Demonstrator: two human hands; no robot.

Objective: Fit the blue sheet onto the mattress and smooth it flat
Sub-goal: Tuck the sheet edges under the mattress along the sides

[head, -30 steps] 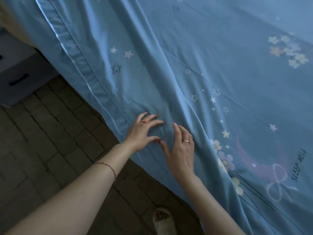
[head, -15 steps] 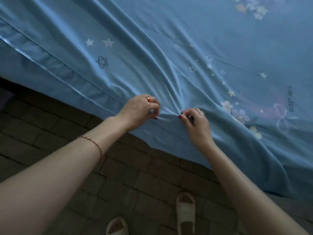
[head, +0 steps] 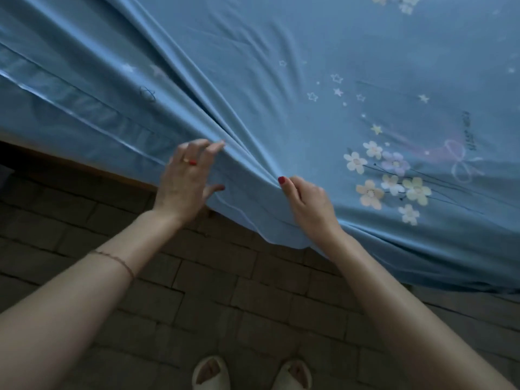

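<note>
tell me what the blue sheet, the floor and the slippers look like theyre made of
Blue sheet: thin woven fabric with a slight sheen, maybe cotton or a satin blend; it gathers in soft folds and its hem band catches light. Floor: matte dark brick-shaped pavers or tiles, with visible staggered joints. Slippers: pale, smooth, thick-strapped, probably moulded foam or rubber; only the fronts show.

The mattress is fully covered by the blue sheet (head: 281,80), which runs past the top, left and right frame edges. The right hand (head: 309,205) curls its fingertips into the fabric, hiding them. Printed lettering (head: 468,130) right of that grip is too blurred to read. Both slippers (head: 211,374) are cut off below.
</note>
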